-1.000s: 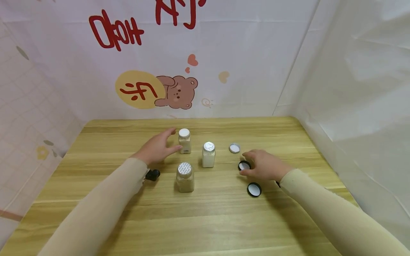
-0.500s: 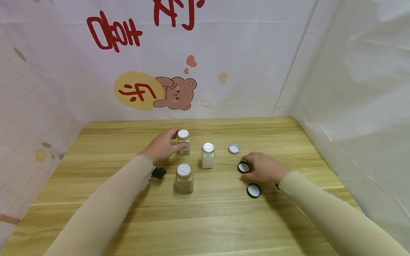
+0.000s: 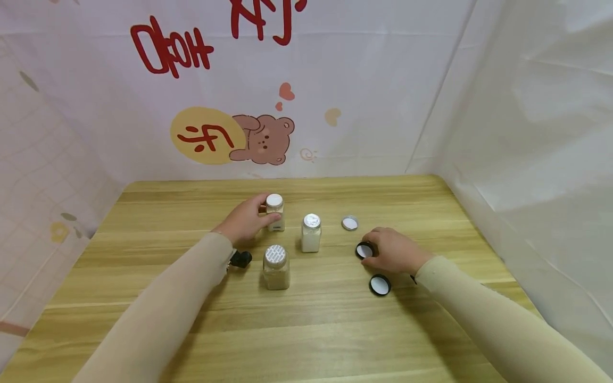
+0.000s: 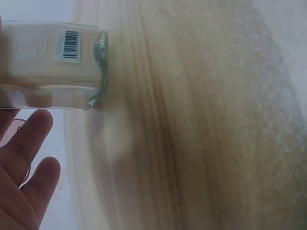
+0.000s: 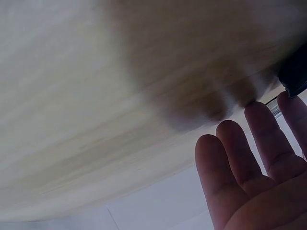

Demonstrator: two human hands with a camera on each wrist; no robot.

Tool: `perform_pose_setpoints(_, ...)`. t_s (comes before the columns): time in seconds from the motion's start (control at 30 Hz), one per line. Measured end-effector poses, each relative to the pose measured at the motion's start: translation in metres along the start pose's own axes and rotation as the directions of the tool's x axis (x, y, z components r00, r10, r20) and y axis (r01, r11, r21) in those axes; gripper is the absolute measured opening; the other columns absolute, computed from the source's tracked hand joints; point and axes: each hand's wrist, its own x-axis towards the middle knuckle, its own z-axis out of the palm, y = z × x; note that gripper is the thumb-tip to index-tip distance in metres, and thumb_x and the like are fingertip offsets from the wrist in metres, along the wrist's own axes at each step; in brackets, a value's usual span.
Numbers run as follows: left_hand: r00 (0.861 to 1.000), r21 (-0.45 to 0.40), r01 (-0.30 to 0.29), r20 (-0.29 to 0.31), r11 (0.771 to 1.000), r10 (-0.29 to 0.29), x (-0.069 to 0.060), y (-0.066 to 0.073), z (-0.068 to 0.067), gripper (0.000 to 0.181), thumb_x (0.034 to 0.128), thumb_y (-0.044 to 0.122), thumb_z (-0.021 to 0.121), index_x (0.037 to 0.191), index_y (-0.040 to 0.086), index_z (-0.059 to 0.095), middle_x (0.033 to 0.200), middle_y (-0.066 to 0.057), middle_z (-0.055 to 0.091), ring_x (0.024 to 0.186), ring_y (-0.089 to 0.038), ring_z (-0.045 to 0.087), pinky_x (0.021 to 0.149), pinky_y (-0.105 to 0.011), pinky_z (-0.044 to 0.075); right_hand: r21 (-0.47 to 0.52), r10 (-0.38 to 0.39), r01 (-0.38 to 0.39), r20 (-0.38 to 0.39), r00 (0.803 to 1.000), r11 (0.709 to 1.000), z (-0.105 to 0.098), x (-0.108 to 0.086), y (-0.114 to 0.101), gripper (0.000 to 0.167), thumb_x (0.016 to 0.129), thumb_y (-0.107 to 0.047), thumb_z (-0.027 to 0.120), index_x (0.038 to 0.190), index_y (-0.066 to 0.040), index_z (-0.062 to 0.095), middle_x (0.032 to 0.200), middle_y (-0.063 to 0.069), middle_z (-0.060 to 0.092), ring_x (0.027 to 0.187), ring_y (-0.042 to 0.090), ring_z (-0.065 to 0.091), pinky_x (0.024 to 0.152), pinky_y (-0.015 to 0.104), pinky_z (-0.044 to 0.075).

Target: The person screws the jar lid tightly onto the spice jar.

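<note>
My left hand (image 3: pixel 243 221) grips a square clear jar (image 3: pixel 275 201) with pale contents and a white-sealed mouth, thumb in front and fingers behind. In the left wrist view the jar (image 4: pixel 48 67) shows a barcode label, and its base is close to the wood. On the right, my right hand (image 3: pixel 396 251) pinches the rim of a black lid (image 3: pixel 365 250), its white inside facing up. The right wrist view shows a fingertip against the dark lid (image 5: pixel 295 72); the thumb is out of sight there. Both forearms wear pale sleeves.
A silver-topped jar (image 3: pixel 311 234) stands mid-table, and a wider jar with a patterned seal (image 3: pixel 276 268) stands nearer. A silver-rimmed lid (image 3: pixel 350 223) and another black lid (image 3: pixel 380 285) lie on the wooden table (image 3: pixel 306 340). White printed sheets (image 3: pixel 383 69) enclose the back and sides.
My left hand has moved right, and its thumb and fingers have closed around the back jar. My right fingers have closed in on the upper black lid, which stays about where it was.
</note>
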Motion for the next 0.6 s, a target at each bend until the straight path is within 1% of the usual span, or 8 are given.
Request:
perform_pose_setpoints(0.13, 1.000, -0.008, 0.012, -0.002, 1.000, -0.012, -0.0015, 0.0010, 0.0007, 0.061, 0.1024, 0.044, 0.069, 0.155, 0.022, 0.047, 0.151, -0.004, 0.058, 0.144, -0.034, 0.053, 0.120, -0.056, 0.042, 0.002, 0.008, -0.008, 0.004, 1.000, 1.000, 0.0000, 0.0011, -0.0006, 0.045, 0.091, -0.033, 0.083, 0.125, -0.005, 0.071, 0.122, 0.013, 0.069, 0.111, 0.031, 0.067, 0.097, 0.048, 0.057)
perform_pose_setpoints(0.23, 1.000, -0.008, 0.017, -0.006, 1.000, -0.017, -0.0010, 0.0014, 0.0009, 0.062, 0.1022, 0.044, 0.069, 0.156, 0.023, 0.046, 0.151, -0.004, 0.059, 0.143, -0.033, 0.054, 0.120, -0.056, 0.043, 0.009, 0.010, -0.010, 0.005, 1.000, 1.000, -0.0004, 0.0017, -0.0011, 0.046, 0.091, -0.033, 0.083, 0.125, -0.005, 0.071, 0.122, 0.014, 0.069, 0.109, 0.030, 0.067, 0.096, 0.047, 0.058)
perform_pose_setpoints(0.4, 1.000, -0.002, 0.018, 0.005, 1.000, -0.018, 0.0003, 0.0015, 0.0002, 0.061, 0.1018, 0.046, 0.069, 0.154, 0.023, 0.047, 0.148, -0.003, 0.060, 0.142, -0.031, 0.055, 0.119, -0.054, 0.044, 0.003, 0.015, -0.015, 0.008, 1.000, 1.000, 0.0005, 0.0027, 0.0001, 0.045, 0.091, -0.032, 0.083, 0.125, -0.005, 0.070, 0.122, 0.013, 0.068, 0.108, 0.028, 0.066, 0.095, 0.046, 0.058)
perform_pose_setpoints(0.6, 1.000, -0.010, 0.011, 0.002, 1.000, -0.011, -0.0007, -0.0007, 0.0012, 0.056, 0.1013, 0.045, 0.070, 0.149, 0.023, 0.051, 0.143, -0.004, 0.063, 0.139, -0.032, 0.057, 0.118, -0.055, 0.045, -0.007, 0.007, -0.007, 0.002, 1.000, 1.000, 0.0025, 0.0046, 0.0020, 0.043, 0.091, -0.031, 0.083, 0.123, -0.005, 0.071, 0.120, 0.012, 0.069, 0.107, 0.028, 0.066, 0.095, 0.046, 0.058)
